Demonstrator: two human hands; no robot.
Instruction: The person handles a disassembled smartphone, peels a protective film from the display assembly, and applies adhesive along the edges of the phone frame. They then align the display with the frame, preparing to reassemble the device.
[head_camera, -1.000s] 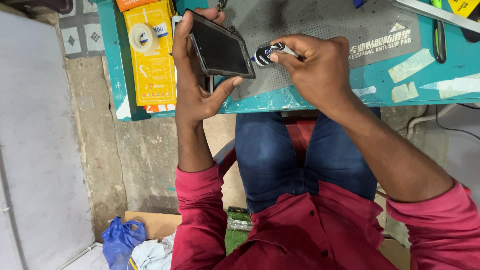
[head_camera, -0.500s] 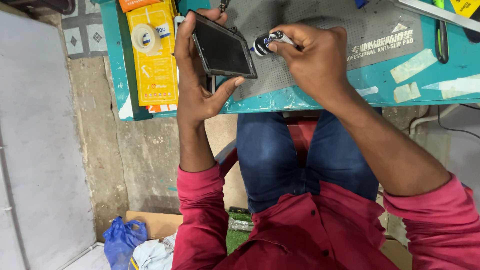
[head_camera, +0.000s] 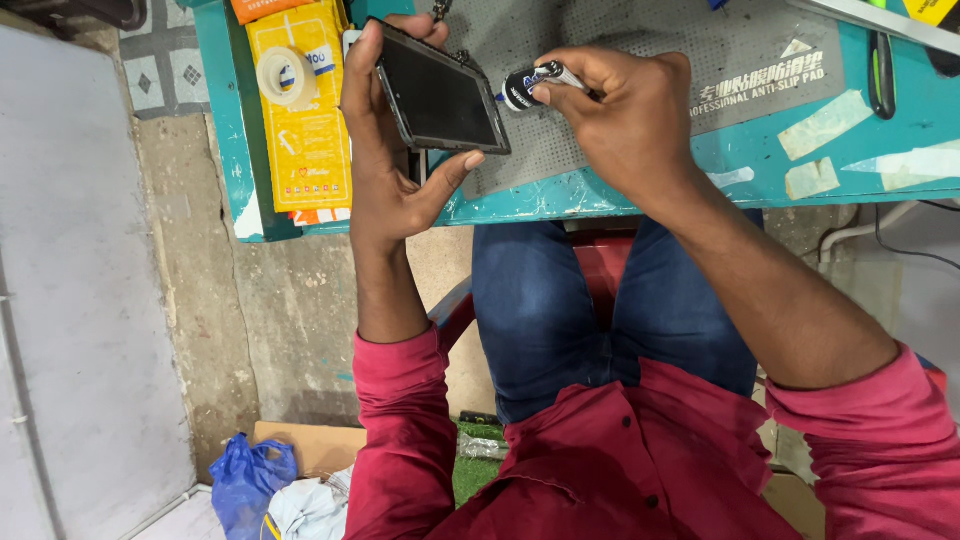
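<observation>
Two hands are seen at the near edge of a teal bench (head_camera: 900, 130). A dark phone (head_camera: 440, 95) is gripped in the left hand (head_camera: 385, 175), above a grey mat (head_camera: 640, 30). A small glue tube (head_camera: 535, 85) is pinched in the right hand (head_camera: 630, 125), its tip just beside the phone's right edge.
</observation>
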